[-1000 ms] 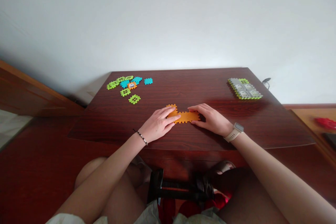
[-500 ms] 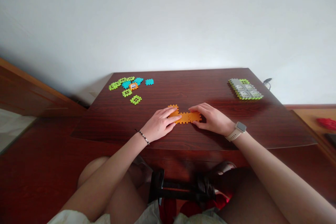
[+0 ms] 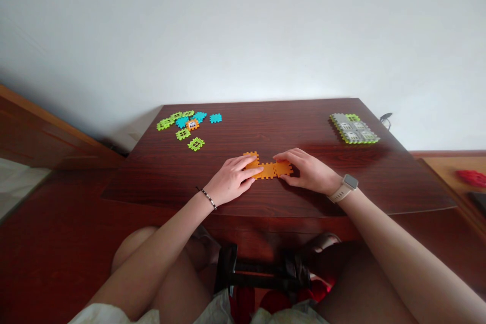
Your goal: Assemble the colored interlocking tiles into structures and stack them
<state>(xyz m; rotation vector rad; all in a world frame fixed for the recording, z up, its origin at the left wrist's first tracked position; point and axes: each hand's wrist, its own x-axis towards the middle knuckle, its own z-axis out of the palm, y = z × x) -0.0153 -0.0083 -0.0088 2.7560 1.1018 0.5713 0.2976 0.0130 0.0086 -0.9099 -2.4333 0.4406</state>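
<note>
Several orange interlocking tiles point(image 3: 268, 170) lie joined flat on the dark wood table, in an L-like shape with notched edges. My left hand point(image 3: 234, 175) rests over their left end, its fingers pressed on top and partly hiding that tile. At the right end, my right hand point(image 3: 309, 171) grips the last tile between its thumb at the near edge and its fingers at the far edge.
Loose green tiles point(image 3: 196, 144), blue tiles point(image 3: 215, 118) and an orange window tile point(image 3: 192, 124) lie at the back left. A stacked grey-and-green tile block point(image 3: 354, 129) sits at the back right. Behind the table point(image 3: 261, 131) stands a white wall point(image 3: 243, 30).
</note>
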